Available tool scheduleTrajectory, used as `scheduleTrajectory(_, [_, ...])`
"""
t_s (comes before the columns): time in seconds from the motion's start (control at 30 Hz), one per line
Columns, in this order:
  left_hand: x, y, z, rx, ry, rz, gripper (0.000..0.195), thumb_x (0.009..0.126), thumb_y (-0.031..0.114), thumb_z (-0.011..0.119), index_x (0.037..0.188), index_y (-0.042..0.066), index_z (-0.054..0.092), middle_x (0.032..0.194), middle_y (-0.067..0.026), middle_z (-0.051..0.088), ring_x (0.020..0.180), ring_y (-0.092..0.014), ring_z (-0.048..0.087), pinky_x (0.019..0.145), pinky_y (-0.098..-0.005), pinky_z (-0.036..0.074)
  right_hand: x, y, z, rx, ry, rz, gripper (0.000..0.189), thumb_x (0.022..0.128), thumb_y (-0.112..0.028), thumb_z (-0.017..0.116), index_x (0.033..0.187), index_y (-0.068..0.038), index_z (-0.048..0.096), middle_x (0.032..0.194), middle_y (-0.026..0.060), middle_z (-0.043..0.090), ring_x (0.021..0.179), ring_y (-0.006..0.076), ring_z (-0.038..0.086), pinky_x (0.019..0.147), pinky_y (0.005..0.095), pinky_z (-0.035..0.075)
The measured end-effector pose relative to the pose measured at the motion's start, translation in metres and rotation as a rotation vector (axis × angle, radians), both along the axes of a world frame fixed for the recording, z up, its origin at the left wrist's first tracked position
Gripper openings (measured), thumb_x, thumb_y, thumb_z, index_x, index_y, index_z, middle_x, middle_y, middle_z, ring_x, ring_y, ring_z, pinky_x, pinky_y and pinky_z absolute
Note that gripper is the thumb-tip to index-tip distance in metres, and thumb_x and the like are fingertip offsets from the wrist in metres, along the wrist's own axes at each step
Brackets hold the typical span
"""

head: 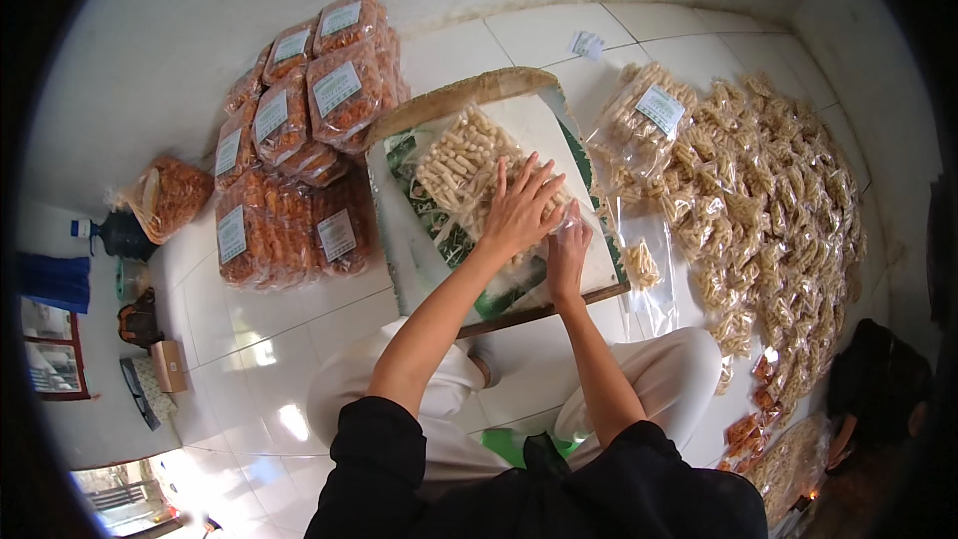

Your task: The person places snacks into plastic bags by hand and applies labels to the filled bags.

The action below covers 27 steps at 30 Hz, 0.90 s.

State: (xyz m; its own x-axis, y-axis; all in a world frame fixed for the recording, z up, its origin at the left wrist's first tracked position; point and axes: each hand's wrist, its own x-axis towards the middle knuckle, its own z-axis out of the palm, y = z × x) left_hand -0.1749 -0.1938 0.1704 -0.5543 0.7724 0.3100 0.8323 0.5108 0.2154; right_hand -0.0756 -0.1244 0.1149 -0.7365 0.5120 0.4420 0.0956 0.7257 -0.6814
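A clear plastic bag point(468, 157) packed with pale stick-shaped snacks lies slantwise on a low board point(498, 108) in front of me. My left hand point(522, 203) rests flat on the lower right part of the bag, fingers spread. At the bag's near right end is my right hand point(570, 251), its fingers drawn together on the loose plastic. Both hands partly cover that end. The board's surface is part white, part a green leafy print, and its edges are worn.
Stacked labelled packs of orange snacks point(337, 90) stand to the left. Rightward lies a large heap of small snack bags point(763, 187), beside a labelled large bag point(651, 116). Clear plastic sheets point(651, 307) lie by the board. Another person point(876, 382) sits at far right, near a small flame point(813, 495).
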Motion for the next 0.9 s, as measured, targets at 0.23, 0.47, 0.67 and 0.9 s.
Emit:
scheduleTrajectory(0.23, [-0.002, -0.005, 0.001, 0.041, -0.049, -0.105, 0.033, 0.085, 0.034, 0.046, 0.109, 0.016, 0.059, 0.125, -0.0042, 0.048, 0.128, -0.027, 0.029, 0.107, -0.0538, 0.010, -0.009, -0.011, 0.001, -0.133, 0.015, 0.061, 0.058, 0.070, 0.010, 0.055, 0.126, 0.005, 0.040, 0.127, 0.0180, 0.045, 0.102, 0.0347, 0.042, 0.089, 0.0400, 0.037])
scheduleTrajectory(0.47, [-0.010, -0.005, 0.012, 0.420, -0.327, -0.094, 0.023, 0.087, 0.017, 0.047, 0.107, 0.013, 0.058, 0.125, -0.0039, 0.048, 0.127, -0.024, 0.033, 0.106, -0.0532, 0.014, 0.006, -0.018, 0.004, -0.324, 0.078, -0.120, 0.054, 0.078, 0.002, 0.058, 0.128, -0.001, 0.037, 0.121, 0.0220, 0.040, 0.106, 0.0344, 0.041, 0.093, 0.0384, 0.037])
scheduleTrajectory(0.67, [-0.031, -0.049, 0.014, 0.241, -0.169, 0.067, 0.028, 0.088, 0.018, 0.050, 0.116, 0.015, 0.053, 0.132, -0.0046, 0.041, 0.130, -0.025, 0.028, 0.105, -0.0560, 0.013, 0.052, -0.037, 0.006, -0.440, -0.002, 0.039, 0.027, 0.076, -0.001, 0.064, 0.101, 0.001, 0.053, 0.094, 0.0094, 0.055, 0.070, 0.0198, 0.055, 0.066, 0.0305, 0.046])
scheduleTrajectory(0.9, [-0.020, -0.056, -0.001, 0.154, -0.141, 0.109, 0.036, 0.091, 0.029, 0.044, 0.125, 0.019, 0.048, 0.142, -0.0035, 0.027, 0.134, -0.027, 0.019, 0.105, -0.0579, 0.006, 0.043, -0.045, 0.004, -0.804, 0.044, 0.057, 0.021, 0.082, -0.001, 0.059, 0.102, 0.000, 0.054, 0.087, 0.0092, 0.059, 0.070, 0.0164, 0.059, 0.065, 0.0258, 0.047])
